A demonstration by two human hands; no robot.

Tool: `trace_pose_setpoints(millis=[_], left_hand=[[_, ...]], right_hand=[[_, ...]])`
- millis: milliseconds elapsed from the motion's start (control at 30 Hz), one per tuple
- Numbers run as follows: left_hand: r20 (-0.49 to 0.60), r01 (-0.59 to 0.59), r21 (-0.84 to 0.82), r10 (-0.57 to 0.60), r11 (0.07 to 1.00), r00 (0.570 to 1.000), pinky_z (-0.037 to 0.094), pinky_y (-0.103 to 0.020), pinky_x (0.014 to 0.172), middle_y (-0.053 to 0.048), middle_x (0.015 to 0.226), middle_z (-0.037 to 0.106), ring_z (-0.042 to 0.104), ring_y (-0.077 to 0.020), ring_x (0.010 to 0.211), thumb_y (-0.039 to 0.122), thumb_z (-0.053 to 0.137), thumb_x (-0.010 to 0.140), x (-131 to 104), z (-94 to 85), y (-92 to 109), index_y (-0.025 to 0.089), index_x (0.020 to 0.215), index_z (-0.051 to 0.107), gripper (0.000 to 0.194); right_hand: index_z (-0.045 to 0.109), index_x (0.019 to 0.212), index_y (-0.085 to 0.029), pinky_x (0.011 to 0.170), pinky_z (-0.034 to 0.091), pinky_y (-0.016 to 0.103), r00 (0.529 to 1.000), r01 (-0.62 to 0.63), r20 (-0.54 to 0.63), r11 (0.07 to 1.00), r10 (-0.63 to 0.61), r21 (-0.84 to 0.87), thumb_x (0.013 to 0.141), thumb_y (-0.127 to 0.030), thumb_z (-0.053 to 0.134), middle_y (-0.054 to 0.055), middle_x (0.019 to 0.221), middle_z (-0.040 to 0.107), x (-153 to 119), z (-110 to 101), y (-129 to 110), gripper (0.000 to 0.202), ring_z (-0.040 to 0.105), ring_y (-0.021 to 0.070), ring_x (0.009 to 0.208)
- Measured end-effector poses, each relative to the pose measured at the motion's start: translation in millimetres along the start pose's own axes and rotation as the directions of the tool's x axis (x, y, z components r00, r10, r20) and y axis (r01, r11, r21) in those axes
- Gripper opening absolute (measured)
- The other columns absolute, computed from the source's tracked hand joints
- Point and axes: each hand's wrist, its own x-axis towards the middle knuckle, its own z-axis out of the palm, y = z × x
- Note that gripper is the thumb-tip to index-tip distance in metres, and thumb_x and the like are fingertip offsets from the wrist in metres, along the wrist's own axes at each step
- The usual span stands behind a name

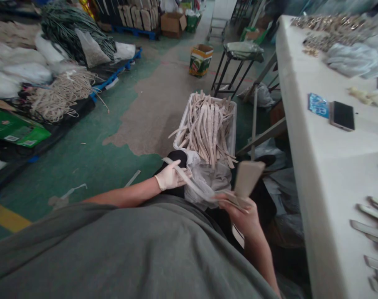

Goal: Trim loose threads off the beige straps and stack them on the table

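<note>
A long beige strap point(193, 185) stretches between my two hands above my lap. My left hand point(170, 177), in a pale glove, has the strap running between thumb and fingers near one end. My right hand point(243, 214) is closed around the strap's other part, slightly smeared by motion. A wide flat beige piece point(248, 178) stands up out of the right hand; whether it belongs to the same strap I cannot tell. Just beyond my knees, a white plastic bin point(234, 124) holds a heap of beige strips point(207, 120). A clear plastic bag point(213, 176) lies between bin and lap.
To my right runs a long white-covered table point(319, 166) bearing a phone point(342, 116), a blue packet point(318, 105) and several straps. A black-legged stool point(235, 62) and a carton point(201, 60) stand ahead. Pallets with cord bundles point(62, 95) and sacks lie left.
</note>
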Motion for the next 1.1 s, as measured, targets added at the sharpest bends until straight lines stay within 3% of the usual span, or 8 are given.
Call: trace_pose_setpoints(millis=[100,233,367,467,533,800,967,1100], left_hand=[[-0.262,-0.271,-0.259,0.203,0.927,0.944,0.057,-0.031,0.066,-0.011,0.081,0.072,0.071,-0.0197,0.069,0.04,0.039,0.103,8,-11.2,47,0.008,0.121,0.057,0.041],[-0.238,-0.465,-0.268,0.41,0.844,0.88,0.054,-0.023,0.058,-0.004,0.075,0.07,0.068,-0.0129,0.059,0.024,0.035,0.104,9,11.6,75,0.015,0.118,0.059,0.029],[0.077,-0.439,0.023,0.437,0.898,0.896,0.051,-0.023,0.055,-0.007,0.079,0.071,0.067,-0.0141,0.061,0.022,0.049,0.099,12,50.1,41,0.014,0.111,0.064,0.021],[0.298,-0.411,0.267,0.331,0.872,0.895,0.05,-0.023,0.058,-0.009,0.08,0.072,0.067,-0.0152,0.063,0.029,0.065,0.091,13,64.9,5,0.012,0.109,0.069,0.025],[0.394,-0.4,0.401,0.239,0.824,0.888,0.049,-0.023,0.061,-0.01,0.082,0.073,0.067,-0.0159,0.066,0.037,0.073,0.085,12,68.2,-13,0.012,0.109,0.071,0.035],[0.495,-0.394,0.71,-0.016,0.584,0.869,0.049,-0.029,0.075,-0.011,0.085,0.073,0.066,-0.0191,0.075,0.049,0.075,0.081,3,66.8,-35,0.013,0.102,0.076,0.042],[0.577,-0.514,0.635,0.089,0.576,0.812,0.046,-0.033,0.093,-0.011,0.105,0.072,0.064,-0.0226,0.096,0.056,0.075,0.078,2,88.4,-36,0.016,0.11,0.072,0.052],[0.577,-0.606,0.644,0.224,0.466,0.786,0.046,-0.033,0.089,-0.007,0.09,0.07,0.06,-0.0222,0.087,0.055,0.076,0.076,11,108.6,-39,0.016,0.096,0.073,0.043]], right_hand=[[0.078,0.074,-0.021,0.061,0.052,0.03,0.995,-0.069,0.08,0.993,0.061,0.094,0.079,-0.038,0.073,0.008,0.072,0.074,-25,-19,-3,0.019,0.066,0.0224,0.066],[0.075,0.072,-0.019,0.05,0.048,0.028,0.989,-0.141,0.087,0.958,0.122,0.249,0.079,-0.051,0.072,0.008,0.063,0.07,-37,-17,-2,0.032,0.061,0.0197,0.055],[0.074,0.078,-0.017,0.046,0.043,0.027,0.969,-0.136,-0.134,0.897,0.209,0.421,0.079,-0.058,0.069,0.0,0.048,0.053,-11,-1,6,0.041,0.048,0.0143,0.044],[0.075,0.109,-0.013,0.047,0.04,0.026,0.934,-0.077,-0.259,0.845,0.247,0.529,0.081,-0.057,0.068,-0.009,0.04,0.03,22,-1,8,0.053,0.037,0.0118,0.041],[0.071,0.119,-0.011,0.048,0.04,0.026,0.921,-0.021,-0.313,0.831,0.233,0.556,0.08,-0.057,0.069,-0.011,0.041,0.027,41,-7,8,0.061,0.034,0.011,0.041],[0.077,0.097,-0.016,0.049,0.044,0.027,0.897,0.11,-0.415,0.832,0.153,0.544,0.072,-0.056,0.074,-0.008,0.047,0.044,69,-33,2,0.048,0.024,0.0071,0.042],[0.072,0.075,-0.018,0.041,0.035,0.024,0.923,0.052,-0.364,0.896,0.126,0.442,0.069,-0.054,0.075,-0.004,0.053,0.055,63,-18,-6,0.037,0.032,0.0066,0.04],[0.066,0.064,-0.018,0.041,0.03,0.021,0.969,-0.009,-0.236,0.97,0.068,0.242,0.072,-0.049,0.074,-0.005,0.048,0.049,53,-4,-10,0.033,0.04,0.0088,0.043]])
